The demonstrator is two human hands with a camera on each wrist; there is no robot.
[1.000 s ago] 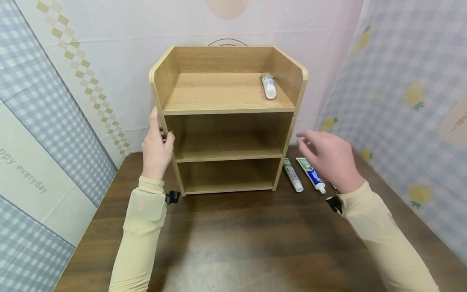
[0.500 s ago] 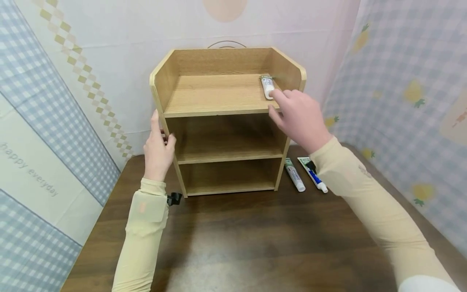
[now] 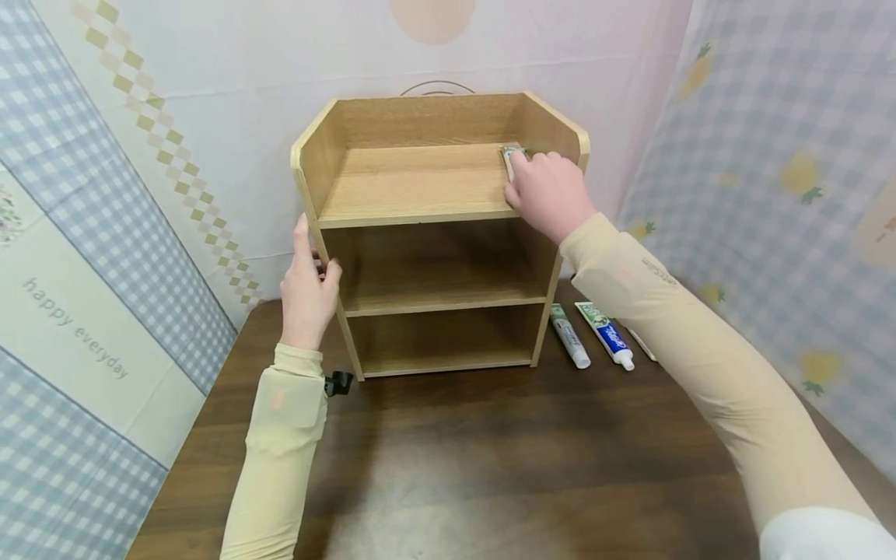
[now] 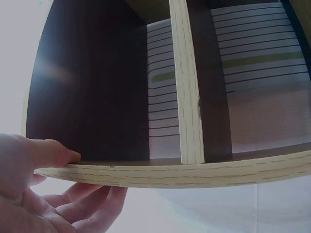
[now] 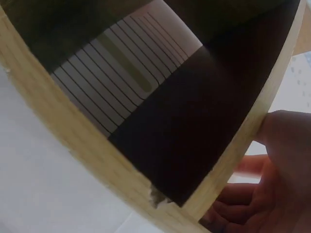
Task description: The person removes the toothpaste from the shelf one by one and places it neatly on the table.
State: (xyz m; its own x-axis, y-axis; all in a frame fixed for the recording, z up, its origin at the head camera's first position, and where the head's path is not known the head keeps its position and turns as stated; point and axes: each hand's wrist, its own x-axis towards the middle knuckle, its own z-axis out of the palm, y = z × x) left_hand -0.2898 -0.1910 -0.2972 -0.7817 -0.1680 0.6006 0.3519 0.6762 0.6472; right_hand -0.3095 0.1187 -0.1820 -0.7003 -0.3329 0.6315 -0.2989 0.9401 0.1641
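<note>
In the head view a three-tier wooden shelf unit (image 3: 420,220) stands on the table. My left hand (image 3: 308,292) grips its left side panel, and in the left wrist view the thumb (image 4: 51,153) lies on the inner side with the fingers (image 4: 99,206) outside. On the top tier, near its right wall, lies a toothpaste tube (image 3: 507,154). My right hand (image 3: 549,190) pinches this tube from above and covers its cap end. In the right wrist view my right hand (image 5: 277,179) shows past a board edge, its fingers curled; the tube is hidden there.
Right of the unit, a grey-white toothpaste tube (image 3: 570,336) and a green, blue and white toothpaste tube (image 3: 607,336) lie on the dark wooden table (image 3: 448,459). A white sliver of another item (image 3: 642,345) shows beside the right sleeve. Printed cloth (image 3: 210,155) hangs behind.
My right hand has moved left and up from above the table tubes to the tube on the top tier and taken hold of it. The left hand keeps its grip on the panel.
</note>
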